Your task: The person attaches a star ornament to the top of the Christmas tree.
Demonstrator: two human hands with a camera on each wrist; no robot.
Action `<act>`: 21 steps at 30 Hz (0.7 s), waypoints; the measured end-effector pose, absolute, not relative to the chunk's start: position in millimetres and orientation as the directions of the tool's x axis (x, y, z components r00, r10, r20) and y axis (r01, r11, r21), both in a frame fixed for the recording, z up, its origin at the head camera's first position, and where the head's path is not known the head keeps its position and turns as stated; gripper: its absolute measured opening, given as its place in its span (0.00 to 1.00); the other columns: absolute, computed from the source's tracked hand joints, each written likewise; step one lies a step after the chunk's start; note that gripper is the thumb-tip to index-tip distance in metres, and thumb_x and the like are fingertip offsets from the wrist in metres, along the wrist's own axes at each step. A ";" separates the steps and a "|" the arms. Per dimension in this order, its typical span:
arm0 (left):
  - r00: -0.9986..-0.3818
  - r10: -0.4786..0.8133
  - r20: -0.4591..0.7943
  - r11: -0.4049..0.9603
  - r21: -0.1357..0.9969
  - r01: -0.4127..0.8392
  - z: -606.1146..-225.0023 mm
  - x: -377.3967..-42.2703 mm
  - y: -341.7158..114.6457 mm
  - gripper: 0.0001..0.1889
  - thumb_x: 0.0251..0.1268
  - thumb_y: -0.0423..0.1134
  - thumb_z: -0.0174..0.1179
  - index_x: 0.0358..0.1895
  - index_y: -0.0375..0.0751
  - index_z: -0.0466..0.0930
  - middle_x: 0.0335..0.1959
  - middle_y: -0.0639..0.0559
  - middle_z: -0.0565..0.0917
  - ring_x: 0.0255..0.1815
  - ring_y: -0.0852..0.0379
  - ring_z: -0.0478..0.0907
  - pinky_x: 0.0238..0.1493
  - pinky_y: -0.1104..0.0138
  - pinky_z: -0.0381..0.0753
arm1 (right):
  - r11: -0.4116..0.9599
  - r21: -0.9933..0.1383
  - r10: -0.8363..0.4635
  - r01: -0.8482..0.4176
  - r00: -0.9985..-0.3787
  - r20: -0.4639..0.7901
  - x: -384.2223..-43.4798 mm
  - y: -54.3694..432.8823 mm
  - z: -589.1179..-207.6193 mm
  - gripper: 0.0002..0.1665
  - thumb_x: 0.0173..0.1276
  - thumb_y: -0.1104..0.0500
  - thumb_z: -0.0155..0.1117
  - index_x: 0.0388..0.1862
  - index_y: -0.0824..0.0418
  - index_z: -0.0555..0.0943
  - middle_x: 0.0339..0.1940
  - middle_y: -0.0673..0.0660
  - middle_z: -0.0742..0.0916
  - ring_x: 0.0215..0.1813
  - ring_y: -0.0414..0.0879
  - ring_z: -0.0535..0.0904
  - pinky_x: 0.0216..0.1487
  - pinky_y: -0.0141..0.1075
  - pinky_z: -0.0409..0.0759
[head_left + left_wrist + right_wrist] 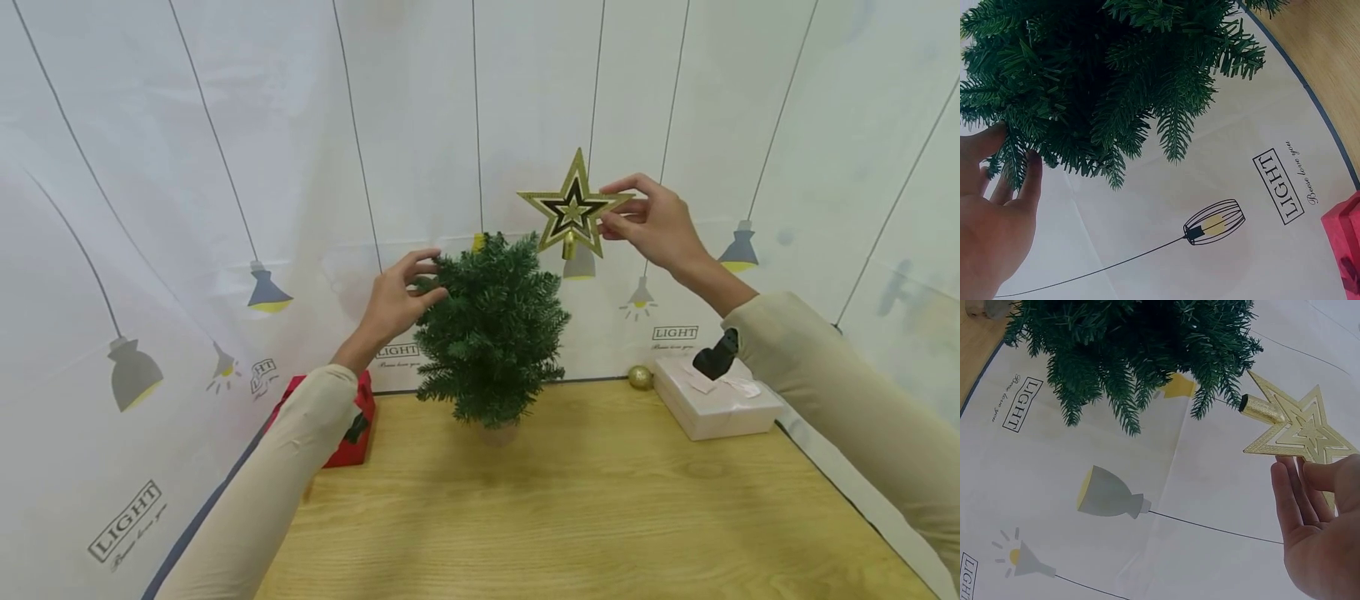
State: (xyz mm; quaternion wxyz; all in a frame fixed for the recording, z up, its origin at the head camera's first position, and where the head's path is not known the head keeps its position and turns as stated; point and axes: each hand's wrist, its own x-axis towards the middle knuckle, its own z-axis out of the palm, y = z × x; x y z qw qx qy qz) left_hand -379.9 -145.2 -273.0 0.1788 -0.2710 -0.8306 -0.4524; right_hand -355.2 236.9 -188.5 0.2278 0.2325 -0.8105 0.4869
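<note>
Probably the likeliest mishap is the gold star tree topper [573,210] twisting or slipping, since the right hand [660,225] holds it by one outer point only, leaving the hollow socket [1263,411] at its base unsupported. A sideways push might also tip the small artificial Christmas tree [491,333], as its pot [501,435] looks narrow. The right fingers close against the thumb, pinching the star; it stands upright just beside the tree's top, though contact with the foliage cannot be told. The left hand [397,298] has its fingers bent and parted from the thumb, a branch tip [1015,159] between them; they touch foliage, but no firm grip shows. The tree stands on the wooden counter [600,500], between red [352,454] and pale [720,418] gift boxes.
</note>
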 end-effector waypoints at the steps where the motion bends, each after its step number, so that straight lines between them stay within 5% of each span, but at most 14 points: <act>1: -0.789 0.289 0.543 0.445 0.654 0.612 -273.1 -379.9 -145.4 0.32 0.71 0.34 0.69 0.76 0.50 0.70 0.65 0.41 0.81 0.62 0.42 0.81 0.61 0.52 0.83 | 0.417 -0.683 -0.157 -0.600 -0.787 0.596 -355.9 235.2 -187.3 0.20 0.77 0.66 0.63 0.66 0.63 0.77 0.49 0.68 0.89 0.41 0.39 0.89 0.49 0.33 0.88; 21: -0.789 0.280 0.547 0.440 0.657 0.612 -275.3 -380.3 -137.0 0.32 0.71 0.34 0.69 0.76 0.52 0.71 0.65 0.43 0.82 0.61 0.47 0.82 0.60 0.52 0.84 | 0.390 -0.688 -0.172 -0.612 -0.782 0.599 -369.5 205.0 -168.5 0.21 0.77 0.66 0.63 0.67 0.62 0.76 0.52 0.70 0.87 0.41 0.39 0.89 0.49 0.32 0.87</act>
